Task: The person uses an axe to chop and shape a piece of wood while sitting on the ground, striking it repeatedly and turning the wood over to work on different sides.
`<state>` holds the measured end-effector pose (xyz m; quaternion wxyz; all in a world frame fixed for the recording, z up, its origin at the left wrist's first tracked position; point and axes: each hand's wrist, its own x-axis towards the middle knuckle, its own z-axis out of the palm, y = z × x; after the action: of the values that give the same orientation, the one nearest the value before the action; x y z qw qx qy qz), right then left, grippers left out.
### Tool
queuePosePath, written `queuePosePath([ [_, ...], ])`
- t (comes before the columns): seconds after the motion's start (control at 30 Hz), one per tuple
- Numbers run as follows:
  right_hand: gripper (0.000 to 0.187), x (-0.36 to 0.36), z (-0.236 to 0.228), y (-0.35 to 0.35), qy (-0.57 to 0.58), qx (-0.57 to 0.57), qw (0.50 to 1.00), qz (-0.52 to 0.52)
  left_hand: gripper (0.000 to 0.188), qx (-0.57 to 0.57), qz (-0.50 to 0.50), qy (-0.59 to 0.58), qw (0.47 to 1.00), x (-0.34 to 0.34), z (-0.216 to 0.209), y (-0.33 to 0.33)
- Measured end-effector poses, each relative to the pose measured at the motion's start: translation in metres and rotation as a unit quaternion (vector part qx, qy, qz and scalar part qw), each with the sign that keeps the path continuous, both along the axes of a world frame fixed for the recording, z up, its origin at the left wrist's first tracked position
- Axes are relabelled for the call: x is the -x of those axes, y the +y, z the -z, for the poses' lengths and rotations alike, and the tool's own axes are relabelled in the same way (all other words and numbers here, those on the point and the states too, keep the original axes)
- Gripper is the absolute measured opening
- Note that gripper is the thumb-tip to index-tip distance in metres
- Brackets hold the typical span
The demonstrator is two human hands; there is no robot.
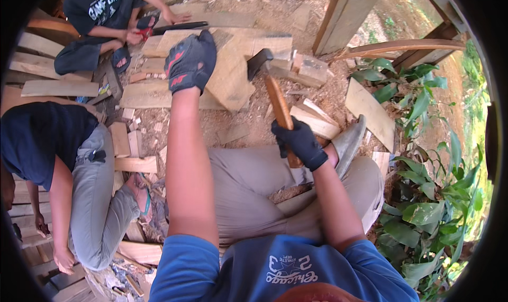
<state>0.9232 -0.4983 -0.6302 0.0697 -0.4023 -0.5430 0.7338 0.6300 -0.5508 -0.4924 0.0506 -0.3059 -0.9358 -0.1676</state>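
Note:
My left hand (191, 62), in a black glove with red marks, is closed at the left edge of a pale wooden block (230, 75). Its fingertips are hidden behind the glove. The block stands tilted over other boards. To the right, my gloved right hand (300, 143) grips a hatchet (279, 102) low on its wooden handle. The hatchet's dark metal head points away from me, raised just right of the block and apart from it.
Sawn boards (145, 94) and offcuts (317, 121) lie around on sawdust. A person (100, 21) at the far left holds a red-handled dark blade (182, 28). Another person (47, 143) sits close on my left. Leafy plants (423, 217) and a wooden post (346, 16) stand right.

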Motion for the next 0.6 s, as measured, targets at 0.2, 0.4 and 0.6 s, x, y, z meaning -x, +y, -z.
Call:
queuePosePath([
  [0.2, 0.023, -0.006, 0.004, -0.009, 0.008, 0.009, 0.999, 0.040, 0.058, -0.090, 0.009, 0.087, 0.992, -0.007, 0.014, 0.000],
  [0.4, 0.031, 0.008, 0.022, -0.050, -0.122, -0.232, 0.965, -0.014, 0.058, -0.154, -0.003, -0.009, 0.988, 0.010, 0.030, -0.043],
  [0.6, 0.036, 0.012, 0.029, -0.071, -0.105, -0.192, 0.976, -0.023, 0.055, -0.119, -0.014, 0.017, 0.993, -0.013, 0.006, -0.057],
])
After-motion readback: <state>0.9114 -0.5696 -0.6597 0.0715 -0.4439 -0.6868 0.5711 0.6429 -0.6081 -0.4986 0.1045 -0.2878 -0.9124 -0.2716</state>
